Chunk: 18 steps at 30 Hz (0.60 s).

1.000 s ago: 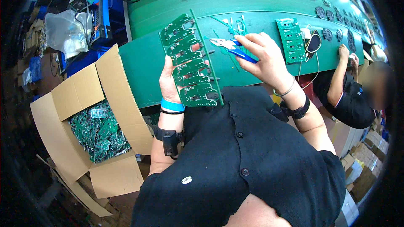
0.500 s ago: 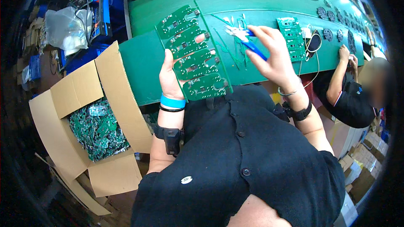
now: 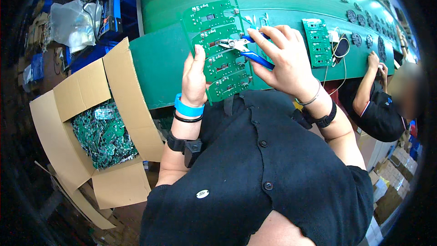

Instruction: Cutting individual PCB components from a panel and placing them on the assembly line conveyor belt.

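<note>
My left hand (image 3: 195,78) holds up a long green circuit board panel (image 3: 217,50) by its lower left edge, thumb along the side. My right hand (image 3: 286,60) grips blue-handled cutters (image 3: 246,51), and their metal jaws touch the panel's right edge near its middle. The panel hangs above the green conveyor belt (image 3: 159,59) in front of my chest.
An open cardboard box (image 3: 86,123) full of green boards stands at my left. Another green panel (image 3: 317,42) and several small boards lie on the belt. A seated person (image 3: 378,105) at the right reaches onto the belt. Blue bins and plastic bags sit at far left.
The panel has been raised and tilted more upright. My right hand brought the cutters from beside the panel onto its right edge.
</note>
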Each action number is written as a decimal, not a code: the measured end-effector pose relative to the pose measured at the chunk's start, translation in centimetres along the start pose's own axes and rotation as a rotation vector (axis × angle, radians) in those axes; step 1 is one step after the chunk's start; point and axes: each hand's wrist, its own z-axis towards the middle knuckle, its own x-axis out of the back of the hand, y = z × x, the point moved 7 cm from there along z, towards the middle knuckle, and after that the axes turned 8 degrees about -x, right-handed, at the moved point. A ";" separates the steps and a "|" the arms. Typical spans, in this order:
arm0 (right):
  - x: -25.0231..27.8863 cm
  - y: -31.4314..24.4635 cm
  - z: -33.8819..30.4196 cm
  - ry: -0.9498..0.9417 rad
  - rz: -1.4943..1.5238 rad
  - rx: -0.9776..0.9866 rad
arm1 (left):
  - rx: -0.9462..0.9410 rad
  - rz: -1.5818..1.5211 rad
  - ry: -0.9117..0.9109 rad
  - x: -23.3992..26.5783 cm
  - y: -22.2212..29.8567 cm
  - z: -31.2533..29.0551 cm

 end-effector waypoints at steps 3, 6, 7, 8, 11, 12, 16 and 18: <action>-0.1 0.0 0.0 0.029 -0.017 0.019 | -0.026 0.087 0.008 0.1 0.2 -0.1; -0.9 0.4 -0.3 -0.050 0.025 -0.023 | -0.023 0.104 -0.003 0.1 0.4 -0.1; -1.0 0.5 -0.3 -0.051 0.025 -0.024 | -0.009 0.077 -0.010 0.0 0.4 0.0; -0.8 0.4 -0.4 -0.022 0.030 -0.011 | -0.009 0.076 -0.009 0.0 0.3 0.0; -0.4 0.3 -0.3 0.034 0.020 0.013 | -0.002 -0.002 0.030 0.0 0.1 0.0; -0.2 0.2 -0.3 0.062 0.005 0.024 | -0.004 0.012 0.040 0.0 0.1 0.0; 0.0 0.0 -0.4 0.050 0.019 0.023 | -0.009 0.044 0.038 0.0 0.1 -0.2; -0.2 0.0 -0.6 0.018 0.014 0.032 | -0.015 0.045 0.038 0.0 0.1 -0.2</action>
